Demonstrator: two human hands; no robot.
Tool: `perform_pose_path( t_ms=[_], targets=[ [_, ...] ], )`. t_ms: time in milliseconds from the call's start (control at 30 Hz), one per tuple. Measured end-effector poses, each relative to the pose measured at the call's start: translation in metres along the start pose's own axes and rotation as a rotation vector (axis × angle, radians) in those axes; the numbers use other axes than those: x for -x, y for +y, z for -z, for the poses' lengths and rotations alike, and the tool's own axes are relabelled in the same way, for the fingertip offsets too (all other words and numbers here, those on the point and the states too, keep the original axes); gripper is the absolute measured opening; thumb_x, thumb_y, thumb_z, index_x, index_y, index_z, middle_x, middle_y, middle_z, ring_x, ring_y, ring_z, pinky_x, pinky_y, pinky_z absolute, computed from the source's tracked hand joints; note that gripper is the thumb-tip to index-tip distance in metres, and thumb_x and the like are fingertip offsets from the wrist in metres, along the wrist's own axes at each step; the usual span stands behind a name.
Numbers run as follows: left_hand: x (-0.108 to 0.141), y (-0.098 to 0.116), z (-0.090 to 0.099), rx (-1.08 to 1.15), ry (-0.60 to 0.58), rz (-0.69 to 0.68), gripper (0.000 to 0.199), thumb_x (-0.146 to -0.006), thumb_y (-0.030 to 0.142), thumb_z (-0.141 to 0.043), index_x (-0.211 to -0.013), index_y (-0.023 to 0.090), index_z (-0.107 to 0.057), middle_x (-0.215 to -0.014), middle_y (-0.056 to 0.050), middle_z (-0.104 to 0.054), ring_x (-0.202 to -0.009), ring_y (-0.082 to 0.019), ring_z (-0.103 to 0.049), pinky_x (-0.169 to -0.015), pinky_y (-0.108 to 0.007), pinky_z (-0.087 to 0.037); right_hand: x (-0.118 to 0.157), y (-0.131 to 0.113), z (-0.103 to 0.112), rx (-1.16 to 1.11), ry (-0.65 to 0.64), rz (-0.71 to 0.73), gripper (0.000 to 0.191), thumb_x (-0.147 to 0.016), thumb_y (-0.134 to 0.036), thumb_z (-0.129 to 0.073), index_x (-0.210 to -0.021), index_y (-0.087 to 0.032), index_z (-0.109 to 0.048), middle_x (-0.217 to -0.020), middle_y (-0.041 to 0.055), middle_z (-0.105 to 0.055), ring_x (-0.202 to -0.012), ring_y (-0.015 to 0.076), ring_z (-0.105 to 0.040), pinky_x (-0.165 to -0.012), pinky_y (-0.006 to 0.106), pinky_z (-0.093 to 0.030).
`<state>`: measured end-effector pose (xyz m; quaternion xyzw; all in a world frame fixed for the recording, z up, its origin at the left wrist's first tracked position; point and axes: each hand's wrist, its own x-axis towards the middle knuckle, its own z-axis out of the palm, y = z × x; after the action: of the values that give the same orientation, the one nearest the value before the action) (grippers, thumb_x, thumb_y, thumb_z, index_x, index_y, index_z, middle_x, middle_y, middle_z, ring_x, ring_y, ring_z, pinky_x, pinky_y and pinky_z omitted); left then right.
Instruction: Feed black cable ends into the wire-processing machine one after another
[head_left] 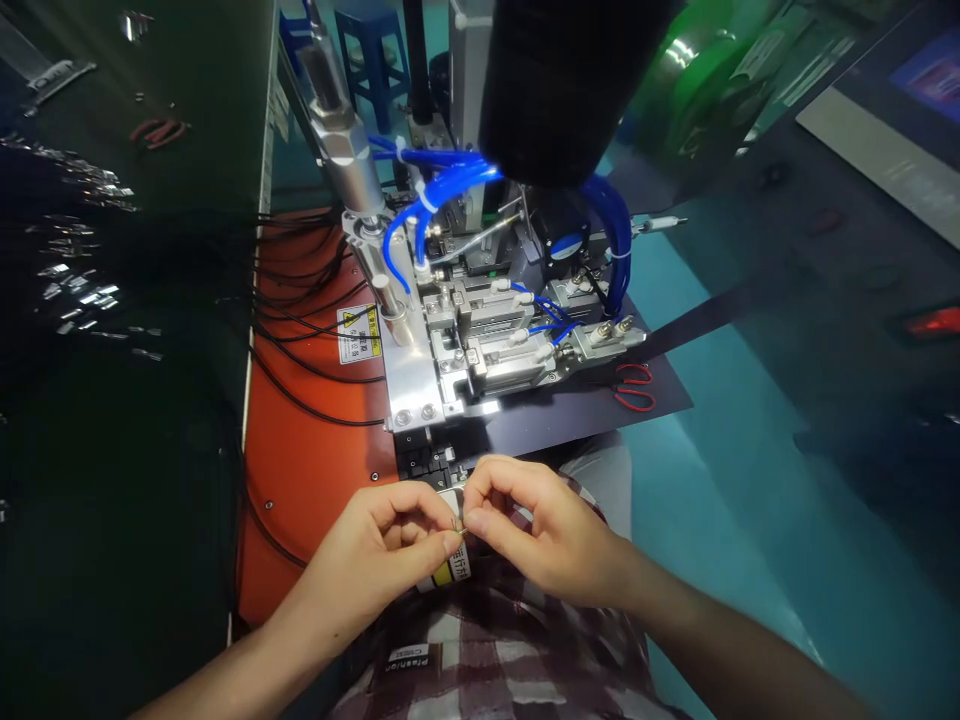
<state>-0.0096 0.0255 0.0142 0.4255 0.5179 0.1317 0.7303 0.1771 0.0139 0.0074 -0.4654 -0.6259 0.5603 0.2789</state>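
My left hand (401, 540) and my right hand (536, 525) meet fingertip to fingertip just above my lap. Thumb and forefinger of each are pinched together. Between them shows a small thin metal piece (460, 528), too small to name, which both pinches seem to hold. Right beyond my fingers stands a bench machine with a bright metal plate (412, 385), pneumatic cylinders (510, 360) and blue air hoses (457, 180). Below my fingertips, a white and yellow label (444, 575) is partly hidden by my left hand.
Black cables (315, 375) run across the orange base (315, 480) at left. Red-handled pliers (636, 388) lie on the dark plate to the right. Shiny small metal parts (71, 235) are scattered on the dark green table at far left, near another red-handled tool (159, 132). A blue stool (373, 60) stands behind.
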Motion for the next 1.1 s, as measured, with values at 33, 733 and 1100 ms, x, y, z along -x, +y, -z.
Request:
perform_pose_path(
  t_ms=[33,733,1100],
  targets=[
    [0.000,0.000,0.000,-0.003,0.011,-0.011,0.018,-0.072,0.030,-0.067,-0.072,0.014,-0.059,-0.053,0.007,-0.040,-0.048,-0.005,-0.031,-0.045,-0.018,-0.023,0.001,0.000,0.000,0.028,0.004,0.004,0.010,-0.085,-0.015,-0.051,-0.075,-0.017,-0.053,-0.070,-0.0023,-0.052,-0.064,0.0112,-0.047,-0.058,0.024,-0.035],
    [-0.001,0.002,-0.001,0.007,0.120,-0.057,0.018,-0.074,0.032,-0.067,-0.073,0.015,-0.062,-0.050,0.008,-0.040,-0.047,-0.006,-0.032,-0.044,-0.018,-0.022,0.006,0.002,-0.021,0.037,0.285,0.041,0.010,-0.083,-0.018,-0.058,-0.073,-0.017,-0.061,-0.071,0.0008,-0.059,-0.064,0.0136,-0.052,-0.059,0.027,-0.040],
    [0.005,0.001,-0.009,-0.074,0.226,-0.218,0.012,-0.074,0.025,-0.067,-0.083,0.016,-0.067,-0.074,-0.001,-0.061,-0.067,-0.012,-0.054,-0.060,-0.019,-0.044,0.003,0.004,-0.028,-0.372,0.261,-0.199,0.015,-0.083,-0.024,-0.056,-0.070,-0.017,-0.052,-0.057,-0.0056,-0.044,-0.050,0.0088,-0.038,-0.048,0.022,-0.033]
  ],
)
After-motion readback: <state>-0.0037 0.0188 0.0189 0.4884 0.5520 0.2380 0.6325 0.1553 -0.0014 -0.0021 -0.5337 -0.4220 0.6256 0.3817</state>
